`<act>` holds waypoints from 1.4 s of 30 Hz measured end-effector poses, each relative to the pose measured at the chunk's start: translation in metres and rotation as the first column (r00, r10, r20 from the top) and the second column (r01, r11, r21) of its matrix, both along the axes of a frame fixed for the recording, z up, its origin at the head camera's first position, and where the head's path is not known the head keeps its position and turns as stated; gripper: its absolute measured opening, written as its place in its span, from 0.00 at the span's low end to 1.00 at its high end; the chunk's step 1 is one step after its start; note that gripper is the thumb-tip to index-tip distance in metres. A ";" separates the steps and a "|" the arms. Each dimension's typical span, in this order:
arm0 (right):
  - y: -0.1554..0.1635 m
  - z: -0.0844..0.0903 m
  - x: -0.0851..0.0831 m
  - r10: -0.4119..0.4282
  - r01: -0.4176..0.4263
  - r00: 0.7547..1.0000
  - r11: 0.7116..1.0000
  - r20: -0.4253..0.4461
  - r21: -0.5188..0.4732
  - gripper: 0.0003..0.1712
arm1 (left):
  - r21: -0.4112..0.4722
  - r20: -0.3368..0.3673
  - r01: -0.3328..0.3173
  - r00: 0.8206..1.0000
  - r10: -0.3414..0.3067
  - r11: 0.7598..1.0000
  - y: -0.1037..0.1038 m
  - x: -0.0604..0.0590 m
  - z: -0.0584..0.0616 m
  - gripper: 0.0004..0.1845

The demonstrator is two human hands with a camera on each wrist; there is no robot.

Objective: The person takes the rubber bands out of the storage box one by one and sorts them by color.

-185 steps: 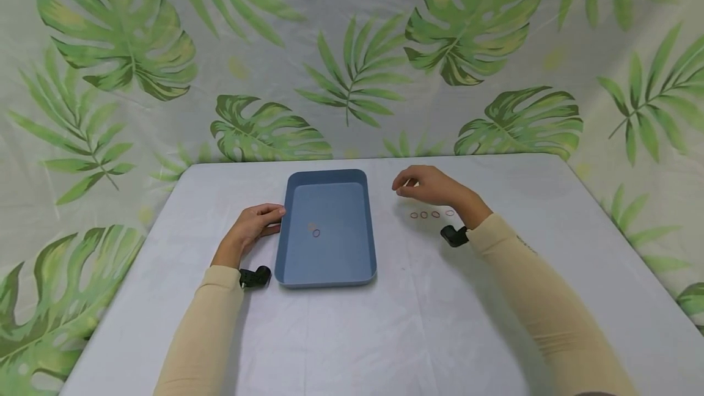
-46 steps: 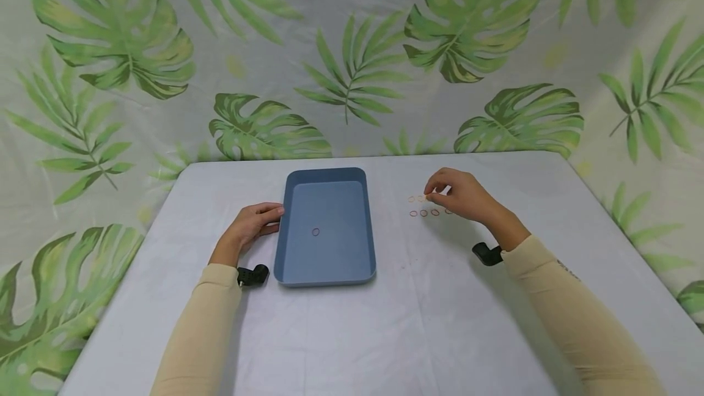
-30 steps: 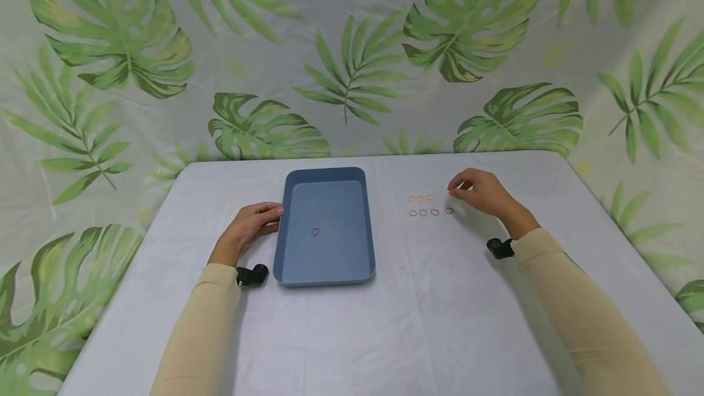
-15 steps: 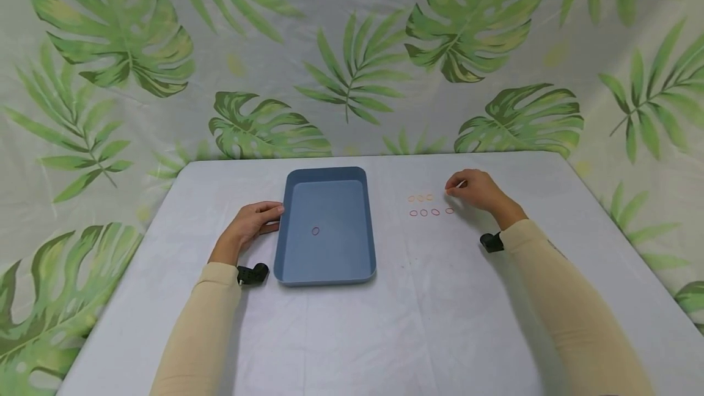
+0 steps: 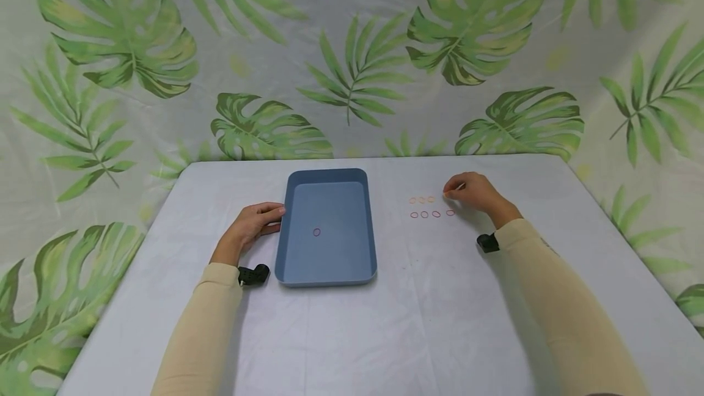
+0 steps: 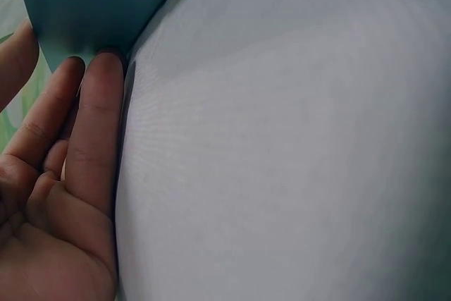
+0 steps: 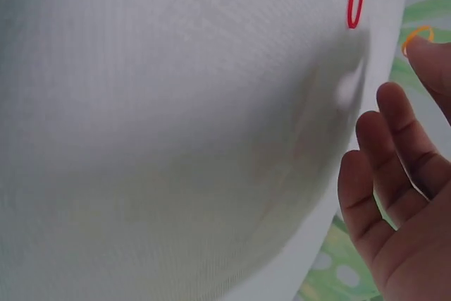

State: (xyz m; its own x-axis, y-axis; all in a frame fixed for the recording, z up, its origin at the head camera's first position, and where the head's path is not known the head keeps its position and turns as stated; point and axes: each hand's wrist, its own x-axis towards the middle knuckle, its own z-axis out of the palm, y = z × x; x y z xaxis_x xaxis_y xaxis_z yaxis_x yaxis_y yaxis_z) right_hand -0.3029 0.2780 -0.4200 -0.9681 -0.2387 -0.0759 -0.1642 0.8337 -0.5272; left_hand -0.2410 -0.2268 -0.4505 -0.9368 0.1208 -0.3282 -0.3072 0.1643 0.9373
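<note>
In the head view, my left hand [image 5: 251, 227] rests against the left side of the blue tray [image 5: 326, 277]. The left wrist view shows its straight fingers [image 6: 95, 125] touching the outer wall. My right hand [image 5: 475, 191] pinches a small orange rubber band [image 7: 417, 39] just above the table, at the right end of a row of three orange rubber bands [image 5: 421, 200]. Closer to me lies a row of several red rubber bands [image 5: 425, 214]. One dark reddish rubber band [image 5: 316, 232] lies inside the tray.
A white cloth [image 5: 352, 341] covers the table. Behind it hangs a leaf-patterned curtain [image 5: 352, 60]. Black wrist cameras [image 5: 254, 275] are worn on both wrists.
Orange rubber bands have left the tray and now form a row behind the red ones. My right hand moved right along it, then slightly back left. My left hand stays at the tray.
</note>
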 end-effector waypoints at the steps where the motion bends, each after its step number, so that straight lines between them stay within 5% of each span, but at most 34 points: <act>1: -0.001 -0.001 -0.001 0.001 -0.001 1.000 1.000 0.003 0.002 0.10 | 0.000 0.000 -0.001 1.000 0.001 1.000 0.000 0.000 0.000 0.30; 42: -0.010 -0.008 -0.004 -0.022 0.020 1.000 0.998 0.022 0.055 0.09 | 0.008 -0.006 0.013 1.000 -0.013 1.000 -0.001 0.001 0.001 0.29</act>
